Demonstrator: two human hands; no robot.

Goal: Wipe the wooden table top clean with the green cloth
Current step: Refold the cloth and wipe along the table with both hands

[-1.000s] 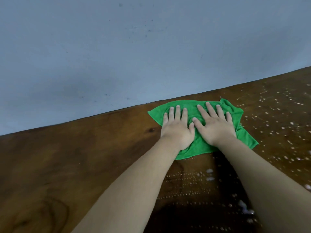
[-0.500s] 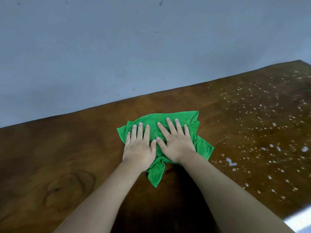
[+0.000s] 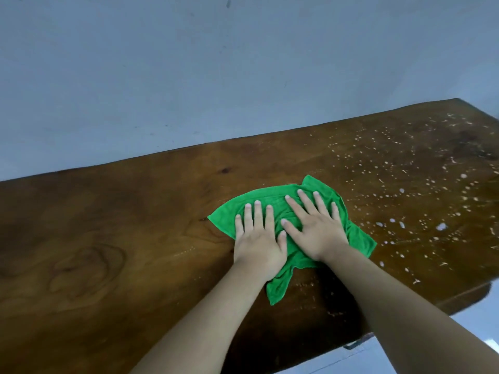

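A green cloth (image 3: 359,238) lies spread on the dark wooden table top (image 3: 121,238), near its middle. My left hand (image 3: 258,238) presses flat on the cloth's left part, fingers straight and pointing away from me. Beside it my right hand (image 3: 314,228) presses flat on the cloth's right part, its thumb touching the left hand's thumb. Both palms hide the middle of the cloth. A crumpled tail of the cloth (image 3: 278,290) trails toward me between my forearms.
White foamy droplets (image 3: 421,206) speckle the table's right half up to the far right corner. The left half shows bare wood grain. A pale blue wall (image 3: 216,76) runs along the table's far edge. The near right edge (image 3: 459,298) drops to a pale floor.
Both hands slid the cloth from the far edge toward me, then a little rightward toward the droplets. The view has shifted, showing more of the table's right end.
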